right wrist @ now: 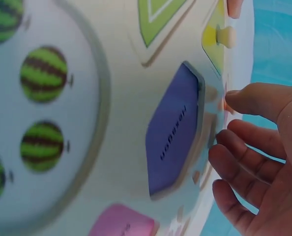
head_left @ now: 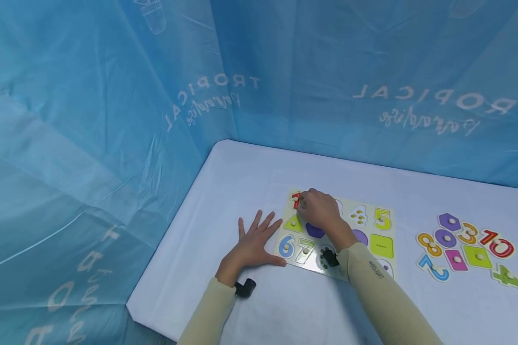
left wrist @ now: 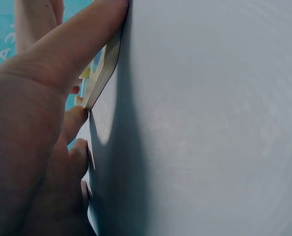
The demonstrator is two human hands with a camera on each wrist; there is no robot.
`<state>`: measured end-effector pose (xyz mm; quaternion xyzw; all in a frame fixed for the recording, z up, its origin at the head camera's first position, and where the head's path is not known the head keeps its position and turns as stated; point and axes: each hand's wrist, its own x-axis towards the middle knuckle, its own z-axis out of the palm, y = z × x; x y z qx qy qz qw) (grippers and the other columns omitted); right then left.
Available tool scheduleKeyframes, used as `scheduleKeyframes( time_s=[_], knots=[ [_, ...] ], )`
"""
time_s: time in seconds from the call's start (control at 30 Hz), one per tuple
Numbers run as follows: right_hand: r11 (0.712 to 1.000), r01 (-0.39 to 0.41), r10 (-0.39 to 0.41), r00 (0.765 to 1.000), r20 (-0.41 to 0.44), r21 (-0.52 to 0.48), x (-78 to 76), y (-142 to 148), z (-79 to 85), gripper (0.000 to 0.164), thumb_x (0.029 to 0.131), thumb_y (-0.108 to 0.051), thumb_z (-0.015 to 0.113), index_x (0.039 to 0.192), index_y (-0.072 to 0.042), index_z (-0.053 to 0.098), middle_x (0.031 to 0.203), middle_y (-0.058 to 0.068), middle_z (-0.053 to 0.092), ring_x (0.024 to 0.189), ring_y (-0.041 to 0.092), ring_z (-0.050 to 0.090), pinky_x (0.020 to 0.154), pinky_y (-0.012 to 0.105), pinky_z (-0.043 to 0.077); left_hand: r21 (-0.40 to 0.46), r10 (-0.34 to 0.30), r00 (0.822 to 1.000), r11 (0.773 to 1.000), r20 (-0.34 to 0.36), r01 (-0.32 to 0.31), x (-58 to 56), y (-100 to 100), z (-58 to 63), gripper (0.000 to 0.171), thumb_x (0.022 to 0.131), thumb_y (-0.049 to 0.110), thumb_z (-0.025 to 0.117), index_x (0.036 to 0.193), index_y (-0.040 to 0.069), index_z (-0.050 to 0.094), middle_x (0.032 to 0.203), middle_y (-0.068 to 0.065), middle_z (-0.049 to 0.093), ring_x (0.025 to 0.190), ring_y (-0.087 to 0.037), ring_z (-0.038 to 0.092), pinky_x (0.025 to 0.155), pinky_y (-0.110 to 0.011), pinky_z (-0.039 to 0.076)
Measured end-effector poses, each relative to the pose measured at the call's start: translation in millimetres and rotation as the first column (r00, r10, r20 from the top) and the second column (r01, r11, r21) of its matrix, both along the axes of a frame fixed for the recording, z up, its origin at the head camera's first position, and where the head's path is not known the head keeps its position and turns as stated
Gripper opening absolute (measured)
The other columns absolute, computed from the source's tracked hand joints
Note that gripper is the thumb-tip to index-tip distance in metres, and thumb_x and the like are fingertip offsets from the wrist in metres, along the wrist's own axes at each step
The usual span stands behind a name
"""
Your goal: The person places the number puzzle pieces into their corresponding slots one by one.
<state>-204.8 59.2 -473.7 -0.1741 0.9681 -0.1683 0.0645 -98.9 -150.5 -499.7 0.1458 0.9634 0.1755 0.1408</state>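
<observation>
My left hand lies spread on the table beside a number puzzle board, its thumb against the board's lower left corner. In the left wrist view, the thumb and a fingertip touch the board's edge. My right hand reaches over the board's upper row, beside the red number 1 piece, which sits at the top left. In the right wrist view its thumb and curved fingers are close to something red; whether they pinch it is unclear. A yellow triangle, blue 6, green-edged 7 and yellow 5 are on the board.
Loose pieces lie right of the board, among them a purple hexagon, orange 3, blue 2 and green square. Blue printed sheets hang around the white table. Each wrist wears a small black camera.
</observation>
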Motion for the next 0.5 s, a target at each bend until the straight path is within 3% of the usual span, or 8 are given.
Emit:
scheduleKeyframes(
  time_s=[0.3,0.5],
  knots=[
    [0.999,0.050,-0.050,0.999,0.021,0.012,10.3,30.2,17.4,0.037,0.087,-0.025,0.065,0.120,-0.009,0.067,0.107,0.010,0.063,0.092,0.027,0.061,0.078,0.047,0.051,-0.007,-0.001,1.000,1.000,-0.016,0.001,-4.2,2.1,-3.7,0.114,0.061,0.078,0.069,0.154,0.035,0.020,0.160,0.009,0.005,0.145,-0.024,-0.011,0.103,-0.066,-0.014],
    [0.996,0.087,-0.088,0.996,0.002,0.034,22.1,58.2,16.8,0.037,0.087,-0.026,0.067,0.120,-0.008,0.066,0.107,0.011,0.063,0.096,0.030,0.061,0.081,0.051,0.050,0.000,0.002,1.000,1.000,-0.009,-0.002,-1.8,1.3,-5.2,0.114,0.060,0.077,0.070,0.154,0.034,0.020,0.160,0.009,0.006,0.145,-0.024,-0.011,0.103,-0.066,-0.014]
  ],
)
